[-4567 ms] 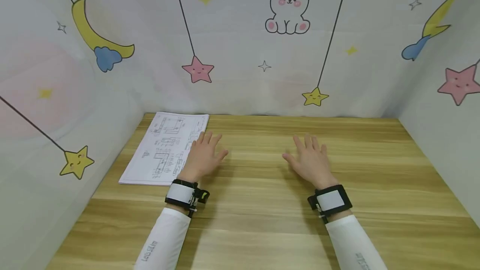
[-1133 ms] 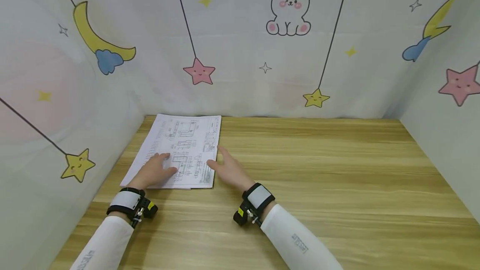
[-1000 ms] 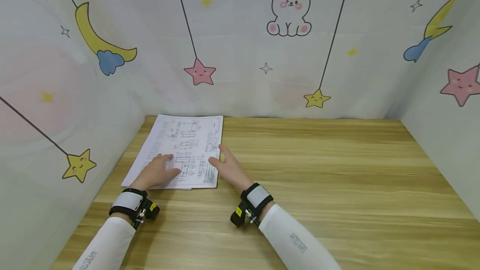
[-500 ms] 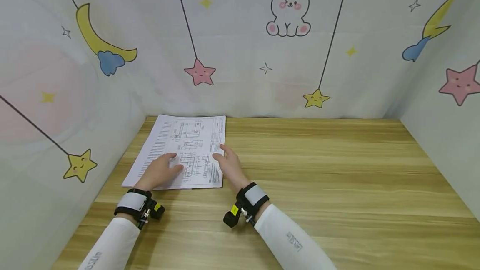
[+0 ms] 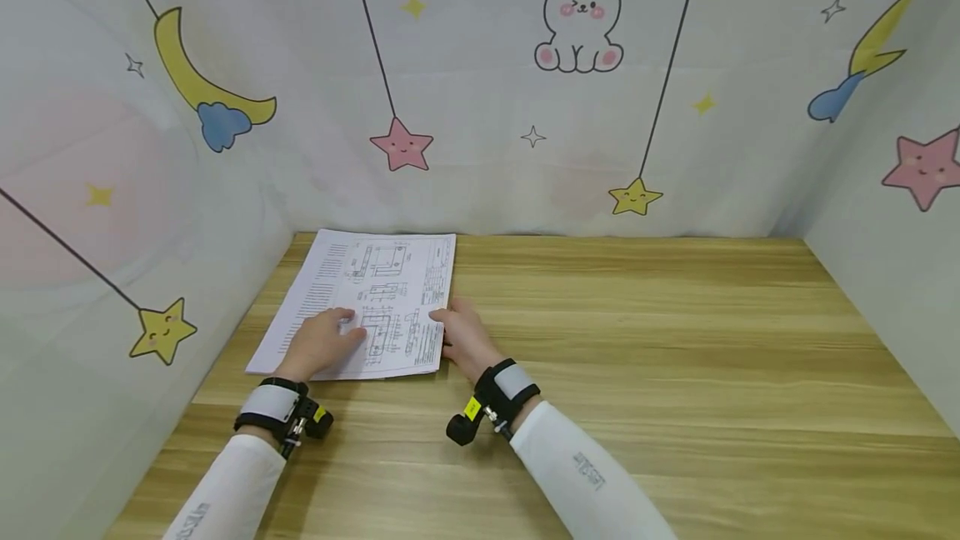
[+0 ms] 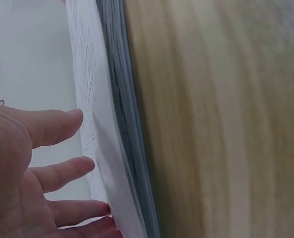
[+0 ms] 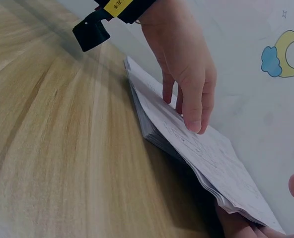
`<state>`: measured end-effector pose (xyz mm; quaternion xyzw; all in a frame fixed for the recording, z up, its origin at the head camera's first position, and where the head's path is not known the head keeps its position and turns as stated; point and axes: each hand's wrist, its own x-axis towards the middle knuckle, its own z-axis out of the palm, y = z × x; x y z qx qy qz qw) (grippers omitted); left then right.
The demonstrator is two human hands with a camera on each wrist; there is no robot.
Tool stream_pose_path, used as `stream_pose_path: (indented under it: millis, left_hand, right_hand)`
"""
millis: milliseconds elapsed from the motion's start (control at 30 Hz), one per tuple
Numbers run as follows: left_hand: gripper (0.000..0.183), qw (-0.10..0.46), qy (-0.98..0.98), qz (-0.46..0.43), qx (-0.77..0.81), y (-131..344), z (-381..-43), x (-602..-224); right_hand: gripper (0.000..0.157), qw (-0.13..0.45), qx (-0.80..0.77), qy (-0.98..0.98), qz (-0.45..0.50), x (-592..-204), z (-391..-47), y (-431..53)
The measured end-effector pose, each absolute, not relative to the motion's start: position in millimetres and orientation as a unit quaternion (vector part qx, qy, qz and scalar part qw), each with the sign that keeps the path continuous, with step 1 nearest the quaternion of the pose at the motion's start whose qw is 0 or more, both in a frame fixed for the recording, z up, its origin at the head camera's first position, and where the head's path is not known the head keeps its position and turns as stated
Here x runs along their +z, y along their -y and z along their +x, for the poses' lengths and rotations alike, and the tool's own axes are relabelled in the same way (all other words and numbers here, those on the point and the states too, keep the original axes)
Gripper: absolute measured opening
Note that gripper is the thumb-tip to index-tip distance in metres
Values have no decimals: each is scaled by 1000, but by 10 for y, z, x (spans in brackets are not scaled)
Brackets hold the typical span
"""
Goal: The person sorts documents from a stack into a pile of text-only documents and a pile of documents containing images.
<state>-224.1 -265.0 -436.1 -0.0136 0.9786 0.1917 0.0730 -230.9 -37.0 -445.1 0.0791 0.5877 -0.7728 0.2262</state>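
A stack of printed technical drawings (image 5: 397,273) lies at the back left of the table, its top sheets shifted to the right. My left hand (image 5: 318,347) rests on it with the fingers extended, and in the right wrist view those fingertips touch the top sheet. At the right edge, my right hand (image 5: 468,340) has its thumb over the paper and its fingers under it. The right wrist view shows upper sheets (image 7: 211,148) raised along that edge, a dark gap below them, and right-hand fingers (image 7: 236,225) beneath, partly hidden.
The wood-grain table (image 5: 637,357) extends to the right and front. A white cloth backdrop (image 5: 480,190) with printed stars, a moon and a rabbit stands behind and at both sides. Each wrist wears a black strap with a small camera (image 5: 461,430).
From lying flat on the table, both hands have moved to the stack. Its upper sheets have slid right. In the last half second, the right fingers have gone under the edge and lifted it slightly.
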Motion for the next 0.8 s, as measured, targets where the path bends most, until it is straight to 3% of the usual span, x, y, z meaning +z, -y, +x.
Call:
stream_pose_path:
  millis: [167, 433, 800]
  left_hand:
    - [56, 68, -980, 3, 189, 2550, -2241, -4348]
    - [57, 50, -976, -1, 212, 2464, -2213, -4321]
    - [79, 73, -927, -89, 357, 2406, -2240, -4335]
  right_hand:
    - [43, 222, -758, -611, 56, -4513, -2270, 402]
    - [49, 180, -734, -654, 21, -4536, -2254, 310]
    - [47, 171, -734, -656, 32, -4503, -2281, 45]
